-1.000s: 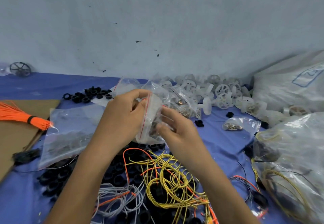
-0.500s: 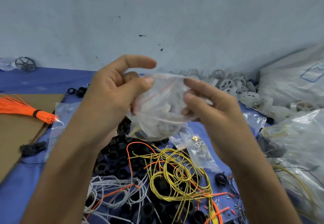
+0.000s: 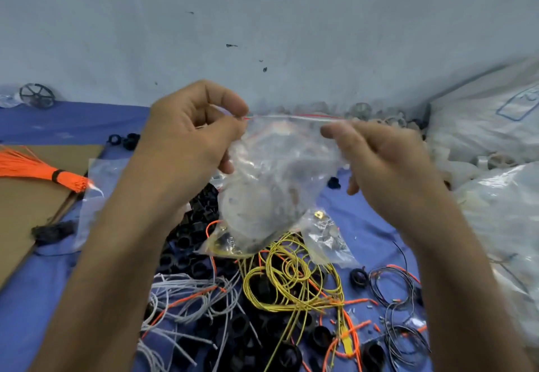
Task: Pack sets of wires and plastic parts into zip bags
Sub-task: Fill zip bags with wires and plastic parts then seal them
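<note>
We hold a clear plastic zip bag (image 3: 277, 185) with a red seal line in the air above the blue-covered tabletop (image 3: 73, 121), stretched between both hands. Our left grip (image 3: 189, 144) pinches the left end of the seal between thumb and forefinger. Our right grip (image 3: 382, 167) pinches the right end, thumb in front, the other fingers mostly hidden behind the film. The seal runs taut and straight between the two.

The bag hangs full. A pale round plastic part shows through it, but the rest of its load is too blurred for us to name. Beneath it lie a loose coil of yellow wires (image 3: 291, 278), a tangle of grey wires (image 3: 186, 298) and a heap of black plastic rings (image 3: 186, 255). A small clear bag of metal bits (image 3: 323, 234) rests just beside the hanging bag's lower corner. A tied bundle of orange wires (image 3: 35, 167) lies on a brown cardboard sheet (image 3: 26, 211) at the left.

We judge this set to be packed and the step in hand to be closing it. We cannot tell whether the track is already pressed shut. The next move calls for keeping the mouth taut, sliding a pinch along the whole seal from one end to the other, and making sure no wire end or fold of film is caught in the track. After that the bag can be laid aside, well apart from the loose stock.
</note>
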`<state>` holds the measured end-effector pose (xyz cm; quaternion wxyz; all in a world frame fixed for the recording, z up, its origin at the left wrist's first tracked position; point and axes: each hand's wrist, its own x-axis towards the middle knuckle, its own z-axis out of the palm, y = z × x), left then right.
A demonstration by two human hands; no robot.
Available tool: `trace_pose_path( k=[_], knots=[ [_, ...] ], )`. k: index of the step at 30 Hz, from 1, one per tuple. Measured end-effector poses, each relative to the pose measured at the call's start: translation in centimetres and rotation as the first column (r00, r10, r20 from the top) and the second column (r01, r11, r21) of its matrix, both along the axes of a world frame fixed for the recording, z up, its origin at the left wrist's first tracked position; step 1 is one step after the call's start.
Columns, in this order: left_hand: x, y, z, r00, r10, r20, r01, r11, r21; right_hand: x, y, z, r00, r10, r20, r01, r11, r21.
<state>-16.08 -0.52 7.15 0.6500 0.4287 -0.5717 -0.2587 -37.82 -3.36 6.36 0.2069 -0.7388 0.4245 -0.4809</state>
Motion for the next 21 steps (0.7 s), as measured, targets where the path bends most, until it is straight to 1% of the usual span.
trace_pose_path(
  k=[1, 2, 3, 5, 6, 8, 9, 11, 13, 15, 16, 18, 21],
  knots=[
    [0.0, -0.2, 0.0, 0.999, -0.022, -0.033, 0.022, 1.000, 0.005, 0.0, 0.2, 0.1, 0.999, 0.040, 0.017, -0.040, 0.999, 0.005],
    [0.0, -0.3, 0.1, 0.997, -0.047, -0.058, 0.047, 0.999, 0.000, 0.1, 0.4, 0.3, 0.994, 0.077, 0.080, -0.079, 0.997, 0.022],
    [0.1, -0.3, 0.1, 0.997, -0.053, -0.060, 0.053, 0.999, 0.001, 0.1, 0.6, 0.4, 0.984, 0.097, 0.150, -0.105, 0.993, 0.048],
    [0.7, -0.4, -0.1, 0.999, -0.030, -0.024, 0.031, 0.999, 0.016, 0.1, 0.8, 0.7, 0.965, 0.121, 0.232, -0.146, 0.985, 0.095],
    [0.9, -0.5, -0.3, 0.999, -0.040, -0.011, 0.041, 0.999, 0.034, 0.0, 0.8, 0.8, 0.961, 0.131, 0.245, -0.164, 0.979, 0.123],
    [1.0, -0.8, -0.8, 0.996, -0.084, 0.029, 0.082, 0.994, 0.078, -0.1, 0.6, 0.7, 0.969, 0.120, 0.217, -0.159, 0.972, 0.172],
    [1.1, -0.8, -1.0, 0.993, -0.103, 0.066, 0.097, 0.991, 0.093, -0.2, 0.6, 0.5, 0.973, 0.109, 0.203, -0.148, 0.971, 0.190],
    [1.4, -0.6, -1.1, 0.972, -0.139, 0.190, 0.114, 0.984, 0.135, -0.3, 0.2, 0.3, 0.976, 0.083, 0.203, -0.127, 0.968, 0.217],
    [2.1, 0.0, -1.0, 0.917, -0.177, 0.358, 0.123, 0.978, 0.169, -0.4, -0.2, 0.1, 0.974, 0.046, 0.224, -0.103, 0.963, 0.248],
    [2.7, 0.7, -0.6, 0.849, -0.205, 0.487, 0.148, 0.977, 0.152, -0.4, -0.5, 0.0, 0.972, 0.018, 0.232, -0.080, 0.962, 0.260],
    [2.9, 1.0, -0.5, 0.829, -0.195, 0.524, 0.144, 0.980, 0.136, -0.5, -0.5, 0.0, 0.974, 0.012, 0.228, -0.073, 0.963, 0.261],
    [3.0, 1.2, -0.3, 0.815, -0.116, 0.568, 0.075, 0.993, 0.095, -0.5, -0.6, 0.0, 0.973, 0.013, 0.232, -0.075, 0.962, 0.261],
    [3.0, 1.1, -0.3, 0.841, -0.039, 0.539, 0.007, 0.998, 0.062, -0.5, -0.8, -0.1, 0.966, 0.015, 0.257, -0.086, 0.960, 0.267]
  ],
)
